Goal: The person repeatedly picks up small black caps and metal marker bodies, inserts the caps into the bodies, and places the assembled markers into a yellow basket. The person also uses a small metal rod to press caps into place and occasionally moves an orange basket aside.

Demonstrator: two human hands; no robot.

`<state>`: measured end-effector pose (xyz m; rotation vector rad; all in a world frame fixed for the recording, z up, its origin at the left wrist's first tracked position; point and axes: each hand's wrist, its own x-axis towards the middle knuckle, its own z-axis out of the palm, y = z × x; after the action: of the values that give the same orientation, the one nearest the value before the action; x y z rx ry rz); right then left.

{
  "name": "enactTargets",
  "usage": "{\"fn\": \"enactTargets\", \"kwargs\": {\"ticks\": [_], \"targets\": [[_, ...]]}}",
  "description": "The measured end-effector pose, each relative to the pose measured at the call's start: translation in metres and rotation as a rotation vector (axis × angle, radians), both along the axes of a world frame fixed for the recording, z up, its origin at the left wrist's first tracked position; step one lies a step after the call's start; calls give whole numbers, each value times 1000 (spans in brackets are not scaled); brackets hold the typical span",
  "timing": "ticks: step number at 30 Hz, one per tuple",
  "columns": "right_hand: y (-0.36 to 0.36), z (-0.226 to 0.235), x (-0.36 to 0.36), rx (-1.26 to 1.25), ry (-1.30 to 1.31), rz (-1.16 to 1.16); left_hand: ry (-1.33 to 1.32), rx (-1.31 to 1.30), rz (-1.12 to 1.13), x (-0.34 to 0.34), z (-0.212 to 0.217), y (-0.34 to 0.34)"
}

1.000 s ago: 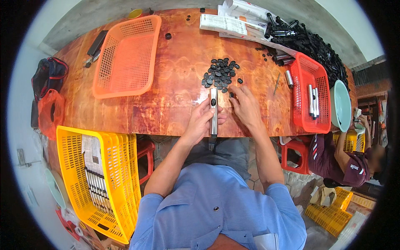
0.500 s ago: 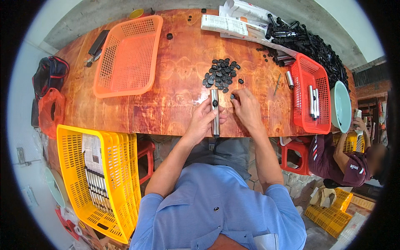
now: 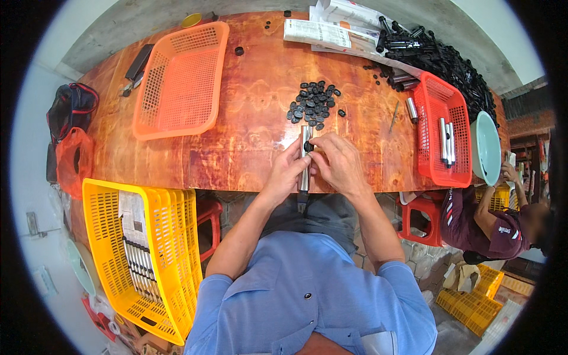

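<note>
A shiny silver metal tube (image 3: pixel 306 133) with a dark lower end is upright in the picture at the table's near edge. My left hand (image 3: pixel 286 170) is closed around it, thumb laid across its front. A small black oval piece (image 3: pixel 308 146) sits on the tube's front, above that thumb. My right hand (image 3: pixel 339 163) is closed against the tube's right side, its fingertips at the oval piece and partly covering it. Just beyond the tube lies a loose pile of similar black oval pieces (image 3: pixel 318 100).
An orange basket (image 3: pixel 220 77) stands at left; a red basket (image 3: pixel 427 168) at right holds silver tubes. Beside it are a pale green basin (image 3: pixel 489 148) and a heap of black parts (image 3: pixel 444 59). Yellow crates (image 3: pixel 171 236) stand lower left. A co-worker (image 3: pixel 485 228) sits at right.
My right hand has moved left from beside the tube, carrying a small dark piece, and its fingers now meet the tube at the oval piece. My left hand still holds the tube.
</note>
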<state>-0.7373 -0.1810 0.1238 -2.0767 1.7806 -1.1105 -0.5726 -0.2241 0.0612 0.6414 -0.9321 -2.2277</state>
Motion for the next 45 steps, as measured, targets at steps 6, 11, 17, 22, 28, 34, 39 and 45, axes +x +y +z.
{"fn": "enactTargets", "kwargs": {"ticks": [6, 11, 17, 22, 28, 34, 39, 45], "targets": [[3, -3, 1, -82, 67, 12, -6, -102, 34, -5, 6, 4], [5, -16, 4, -167, 117, -12, 39, 26, 82, -5, 10, 5], [21, -18, 14, -56, -312, 28, 4, 210, 40, 9, 17, 12], [28, -13, 3, 351, -888, -148, -65, 200, -116, 6, 20, 33], [36, -20, -6, 505, -1029, -93, -32, 300, -186, 2, 25, 44], [40, -19, -9, 551, -1127, -77, -52, 302, -171, -2, 26, 49], [38, -23, -18, 499, -1138, -34, -177, 92, -178, -7, 22, 48], [35, -11, -25, 384, -1205, -27, -268, -59, -157, -13, 40, 35]]}}
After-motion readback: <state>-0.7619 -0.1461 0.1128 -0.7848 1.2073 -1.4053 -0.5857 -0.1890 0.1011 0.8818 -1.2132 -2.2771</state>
